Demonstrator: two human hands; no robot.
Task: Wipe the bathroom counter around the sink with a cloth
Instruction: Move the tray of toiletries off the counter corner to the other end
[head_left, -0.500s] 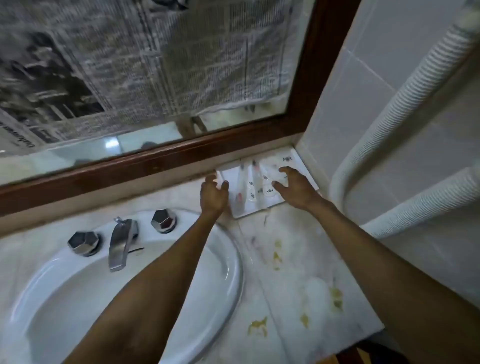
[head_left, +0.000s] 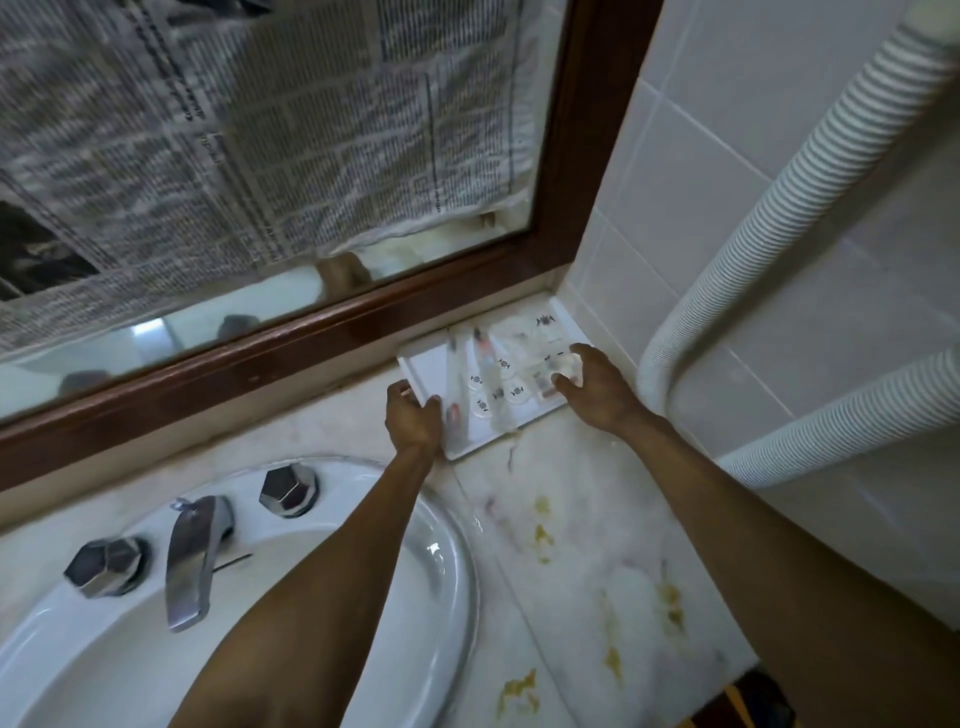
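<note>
Head view: nearest, both bare forearms reach forward, the left one crossing above the white sink (head_left: 457, 571), which is set into the pale marble tabletop (head_left: 582, 597). To the right of the sink, the tabletop carries several yellowish stains (head_left: 517, 688). At the back of the sink stands a chrome faucet (head_left: 192, 561) between two faceted chrome knobs (head_left: 106, 566) (head_left: 288, 491).

Farther on, in the back right corner of the tabletop, a flat white tray (head_left: 426, 364) lies against the wall. The left hand (head_left: 413, 423) grips its near left edge, with the thumb over the rim and the fingers curled around the side. The right hand (head_left: 597, 389) lies over the tray's right end with its fingers bent down onto it. Blur hides whether it actually grips. On the tray lie small round white sachets (head_left: 501, 387) and clear slim tubes (head_left: 454, 384), all blurred.

Behind the tray runs the brown wooden frame (head_left: 291, 343) of a mirror, its glass mostly covered with sheets of newspaper (head_left: 260, 130). At the right, a white ribbed hose (head_left: 753, 234) curves down along the tiled wall (head_left: 675, 156).
</note>
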